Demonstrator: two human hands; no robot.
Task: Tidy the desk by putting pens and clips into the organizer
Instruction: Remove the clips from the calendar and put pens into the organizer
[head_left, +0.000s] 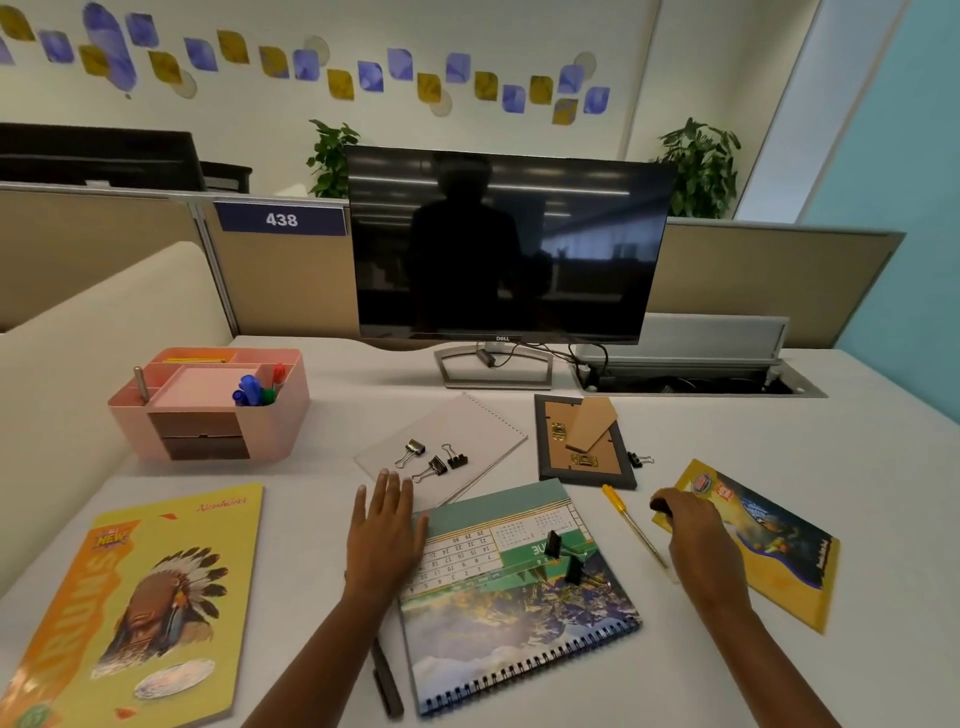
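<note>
Pen (635, 527), yellow, lies on the desk (727, 441) just left of the right hand (693, 527), long axis far-left to near-right, so that hand, curled on I cannot tell what, is nearer than the flat, open left hand (384, 525); organizer (280, 431) stands far left.

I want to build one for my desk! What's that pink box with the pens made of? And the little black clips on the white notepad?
The pink desk organizer looks like smooth matte plastic: even colour, rounded moulded corners, thin walls. The binder clips look like metal: black painted bodies with thin, shiny silver wire handles.
</note>
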